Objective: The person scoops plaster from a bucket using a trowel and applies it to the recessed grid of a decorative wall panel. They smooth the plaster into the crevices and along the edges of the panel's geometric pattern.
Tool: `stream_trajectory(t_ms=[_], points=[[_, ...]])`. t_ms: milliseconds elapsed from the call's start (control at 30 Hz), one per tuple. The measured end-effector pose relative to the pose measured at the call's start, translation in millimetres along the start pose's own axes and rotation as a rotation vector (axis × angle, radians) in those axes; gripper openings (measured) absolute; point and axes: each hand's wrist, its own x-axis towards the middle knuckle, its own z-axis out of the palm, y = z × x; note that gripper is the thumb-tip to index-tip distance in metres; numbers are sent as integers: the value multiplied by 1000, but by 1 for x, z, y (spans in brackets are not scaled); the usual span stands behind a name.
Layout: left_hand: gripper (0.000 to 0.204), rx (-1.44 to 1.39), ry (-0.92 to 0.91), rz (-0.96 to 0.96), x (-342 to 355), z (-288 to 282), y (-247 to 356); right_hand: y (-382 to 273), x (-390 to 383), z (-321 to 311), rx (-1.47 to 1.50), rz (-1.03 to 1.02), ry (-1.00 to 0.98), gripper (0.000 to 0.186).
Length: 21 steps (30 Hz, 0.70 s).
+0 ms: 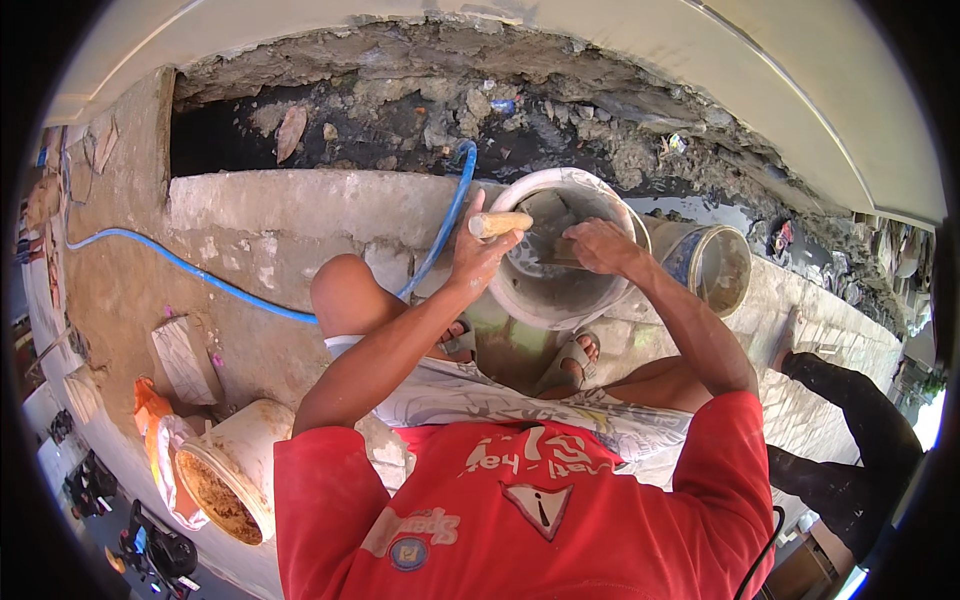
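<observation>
A white round bucket (508,285), smeared with grey inside, stands between my knees and the ledge. My left hand (474,252) is closed around a tool's thick wooden handle (500,224) at the bucket's left rim. A flat grey shape, perhaps its blade, shows beyond the handle inside the bucket; I cannot tell the tool's kind. Over the bucket's right side, my right hand (602,247) reaches in with curled fingers. It grips a thin flat piece (556,263) with a dark edge, mostly hidden by the fingers.
A blue hose (250,298) curves across the ground and up beside the bucket. Beyond the low concrete ledge (300,205) runs a muddy ditch (400,125). Another bucket (722,272) lies at right, near a person's dark-clothed leg (850,410). A dirty bucket (255,440) is behind at left.
</observation>
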Motion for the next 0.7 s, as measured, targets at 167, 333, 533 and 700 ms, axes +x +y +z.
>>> stream_trajectory(t_ms=[167, 333, 533, 700], points=[[67, -70, -42, 39, 9, 3, -8, -2, 5, -3, 1, 54, 2, 30], [50, -122, -28, 8, 11, 3, -14, 9, 5, -5, 48, -8, 77, 29], [41, -167, 7, 59, 13, 3, -22, 18, 20, 2, 25, -27, 22, 27], [40, -153, 11, 76, 14, 2, -24, 44, 39, 8, -175, -262, -113, 26]])
